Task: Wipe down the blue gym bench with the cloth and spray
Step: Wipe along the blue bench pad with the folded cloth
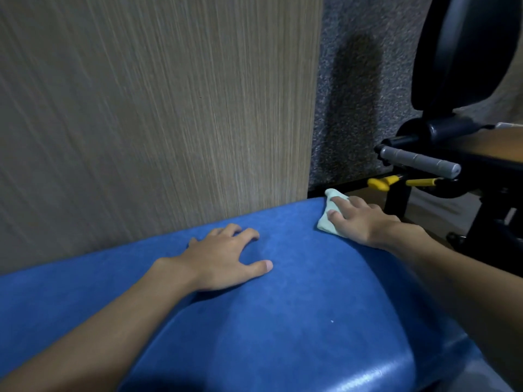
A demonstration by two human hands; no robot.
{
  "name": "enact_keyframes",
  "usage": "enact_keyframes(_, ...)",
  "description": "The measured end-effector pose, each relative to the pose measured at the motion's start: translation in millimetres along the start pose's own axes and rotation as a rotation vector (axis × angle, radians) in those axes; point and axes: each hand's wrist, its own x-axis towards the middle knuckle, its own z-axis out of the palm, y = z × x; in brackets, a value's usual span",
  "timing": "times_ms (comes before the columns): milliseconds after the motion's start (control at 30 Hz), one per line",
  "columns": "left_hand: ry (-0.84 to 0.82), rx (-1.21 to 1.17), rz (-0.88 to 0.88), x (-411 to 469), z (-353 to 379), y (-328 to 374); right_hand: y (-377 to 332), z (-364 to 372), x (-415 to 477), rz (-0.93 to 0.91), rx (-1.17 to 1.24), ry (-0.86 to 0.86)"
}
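Right of centre, my right hand (360, 222), grip flat, pressed the cloth (325, 223) onto the bench (283, 306) corner; my left hand (223, 260) lay spread, empty. Most wiping seemingly remained.

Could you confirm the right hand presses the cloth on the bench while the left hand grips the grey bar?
Not quite: in the head view the left hand rests on the bench, not on the grey bar; the right hand does press the cloth.

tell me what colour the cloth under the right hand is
Pale mint green, almost white; the cloth shows best in the head view, on the blue bench.
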Motion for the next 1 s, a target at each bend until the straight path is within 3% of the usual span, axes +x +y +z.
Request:
enact_keyframes(600, 0.074, -0.009, -0.016, -47.3, 3.8, -36.1, -69.2, 24.7, -66.2, -0.152, -0.215, -0.049)
enact_keyframes(1000, -0.007, 0.019, -0.108, -100.6, 9.7, -83.9, -138.5, 52.1, -92.0, -0.269, -0.226, -0.066)
